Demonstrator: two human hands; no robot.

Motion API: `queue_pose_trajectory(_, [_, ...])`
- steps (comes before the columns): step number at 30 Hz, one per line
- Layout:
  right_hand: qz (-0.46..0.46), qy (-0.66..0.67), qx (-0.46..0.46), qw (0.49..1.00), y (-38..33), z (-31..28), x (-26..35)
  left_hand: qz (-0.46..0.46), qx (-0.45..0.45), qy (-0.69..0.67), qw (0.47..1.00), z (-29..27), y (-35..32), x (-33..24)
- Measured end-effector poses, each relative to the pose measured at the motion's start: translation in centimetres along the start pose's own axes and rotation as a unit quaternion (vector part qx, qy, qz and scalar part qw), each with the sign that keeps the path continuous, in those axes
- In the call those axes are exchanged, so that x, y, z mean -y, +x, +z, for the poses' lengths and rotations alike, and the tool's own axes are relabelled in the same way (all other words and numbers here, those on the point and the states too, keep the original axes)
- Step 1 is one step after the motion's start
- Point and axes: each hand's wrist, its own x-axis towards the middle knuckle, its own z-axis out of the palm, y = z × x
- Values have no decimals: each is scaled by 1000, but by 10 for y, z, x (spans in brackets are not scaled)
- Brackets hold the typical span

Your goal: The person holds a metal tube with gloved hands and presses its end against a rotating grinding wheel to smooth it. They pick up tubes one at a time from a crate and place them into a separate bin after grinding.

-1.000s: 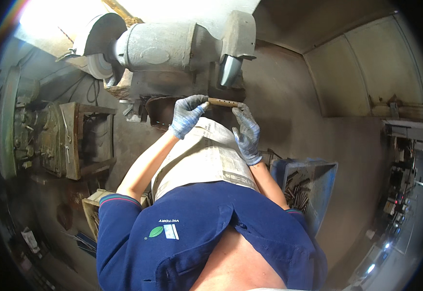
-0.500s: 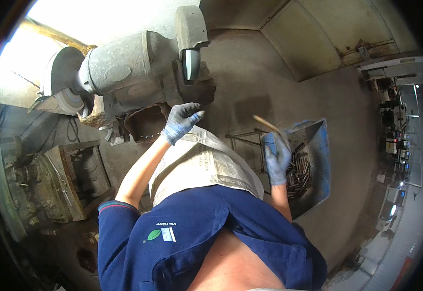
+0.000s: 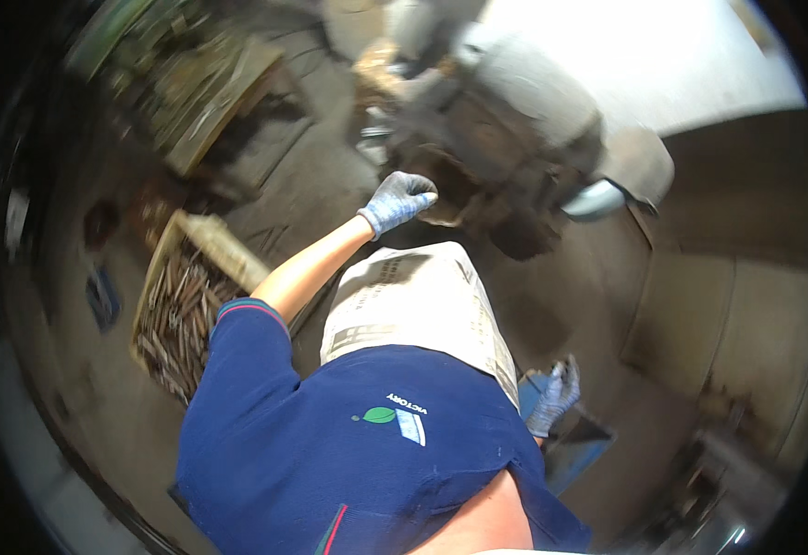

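Observation:
My left hand (image 3: pixel 398 203), in a grey-blue knit glove, is closed with curled fingers in front of the bench grinder (image 3: pixel 534 88); nothing shows sticking out of it. The grinder's pale wheel (image 3: pixel 596 200) juts out on its right side. Low on the right, my right hand (image 3: pixel 555 403) wears the same kind of glove. Its fingers point up and look apart, with no rod visible in them. It is beside the blue bin (image 3: pixel 582 455), which my body partly hides. A printed, pale apron (image 3: pixel 413 301) covers my lap.
On the left stands a yellowish crate (image 3: pixel 254 268) full of brown metal rods (image 3: pixel 177 324). Behind it is a grimy machine (image 3: pixel 191 92). Pale panels (image 3: pixel 691 324) line the right, with dark equipment (image 3: pixel 723 481) below. The picture is blurred by motion.
My view has swung left, bringing the rod crate into sight. The brown rod that was in my right hand no longer shows. That hand appears lower, by the blue bin; my left hand stays curled.

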Motion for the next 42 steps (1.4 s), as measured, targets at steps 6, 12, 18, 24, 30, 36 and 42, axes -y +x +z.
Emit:
queue_pose_trajectory(6, [35, -34, 218, 975, 44, 53, -64, -19, -261, 69, 963, -131, -119, 25])
queue_pose_trajectory(12, [92, -32, 307, 947, 67, 75, -55, -169, -574, -135, 790, -235, -290, 114])
queue_pose_trajectory(18, [78, -86, 320, 940, 95, 94, -67, -264, -449, 252, 815, -245, -327, 176])
queue_pose_trajectory(24, [52, -104, 363, 925, 96, 112, -50, -395, -380, 277, 789, -242, -271, 155])
queue_pose_trajectory(30, [25, -112, 336, 935, 101, 91, -46, -392, -332, 319, 796, -237, -255, 149])
queue_pose_trajectory(36, [79, -89, 322, 939, 103, 68, -54, -403, -266, 457, 747, -183, -266, 153])
queue_pose_trajectory(42, [96, -50, 358, 928, 93, 80, -60, -441, -273, 382, 765, -207, -260, 133])
